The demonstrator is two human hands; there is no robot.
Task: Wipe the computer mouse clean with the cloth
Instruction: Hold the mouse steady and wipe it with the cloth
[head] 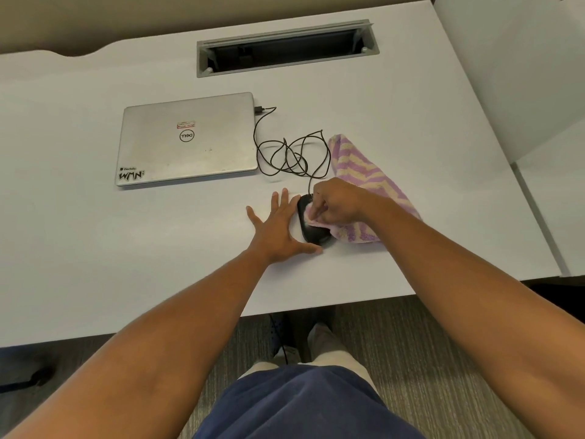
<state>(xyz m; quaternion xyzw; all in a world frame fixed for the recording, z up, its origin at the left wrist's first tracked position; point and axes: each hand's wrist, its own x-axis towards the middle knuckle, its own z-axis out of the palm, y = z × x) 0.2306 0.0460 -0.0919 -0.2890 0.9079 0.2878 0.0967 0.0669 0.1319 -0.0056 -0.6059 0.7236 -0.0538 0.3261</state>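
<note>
Pinching cloth on mouse: right hand | left hand spread (seemingly bracing)

A white tabletop with a grey cable hatch stood over striped grey carpet, beside a white partition.

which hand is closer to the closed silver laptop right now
Left. The left hand lies flat on the white desk, nearer the closed silver laptop; the right hand is farther right, pressing the striped cloth onto the black mouse.
</note>
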